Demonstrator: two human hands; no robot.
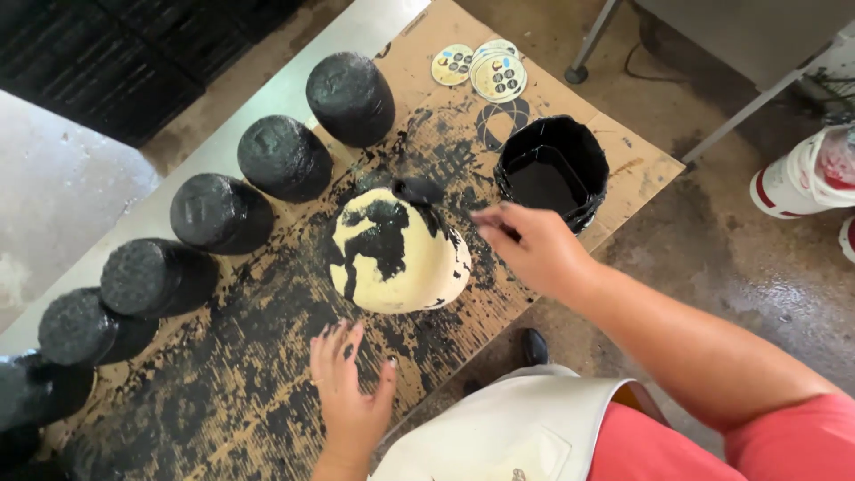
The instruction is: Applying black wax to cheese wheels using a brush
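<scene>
Paint was everywhere on the cardboard sheet (267, 374) that covered the table, black streaks over brown. In the middle stood the cream-coloured pot (396, 254), mouth down as far as we could tell, half coated in black blotches, placed where both of our hands could reach round it. Our right hand (534, 249) hovered just beside its upper edge, fingers pinched on what looked like a dark brush (417, 190) whose tip lay against the pot; blur kept us from being sure of the grip. Our left hand (347, 379) rested flat on the cardboard below the pot, fingers spread, holding nothing, probably to steady us. The black paint bucket (552, 169) sat close by the right hand, handy for dipping. Along the left edge a row of finished black pots (223, 214) stood well apart from the work. Round stickers (485, 69) lay at the far corner.
</scene>
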